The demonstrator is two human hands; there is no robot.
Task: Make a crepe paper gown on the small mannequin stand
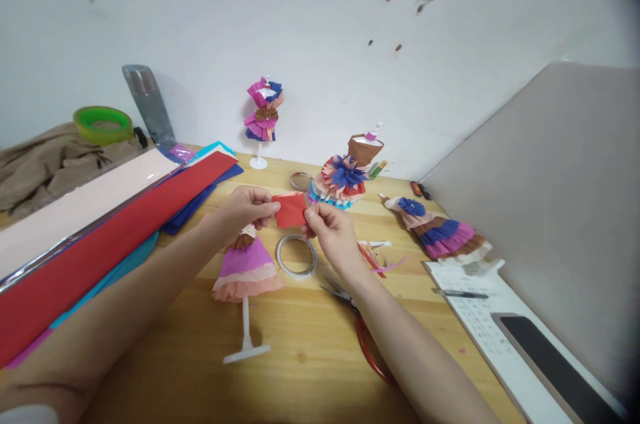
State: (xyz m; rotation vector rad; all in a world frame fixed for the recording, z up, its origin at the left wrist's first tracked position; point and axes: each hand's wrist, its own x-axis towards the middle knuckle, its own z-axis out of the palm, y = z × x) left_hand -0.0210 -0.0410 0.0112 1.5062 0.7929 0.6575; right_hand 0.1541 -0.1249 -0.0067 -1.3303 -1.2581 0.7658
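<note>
A small folded piece of red crepe paper (291,211) is stretched between both hands above the table. My left hand (249,209) pinches its left edge between thumb and fingers. At its right edge, my right hand (330,229) grips it the same way. Below my left hand a mini dress form (247,271) lies on the table in a pink, cream and peach paper skirt, its top hidden by the hand. A roll of double-sided tape (297,257) lies flat under the paper. Scissors (371,349) with red handles lie partly beneath my right forearm.
Crepe paper sheets (125,231) are stacked at left, near a green tape roll (103,124) and a bottle (150,104). Dressed forms stand behind: one small (263,114), one wide-skirted (347,174). Right are another paper dress (445,234), paper scraps (377,257), a notebook (473,317) and phone (555,364).
</note>
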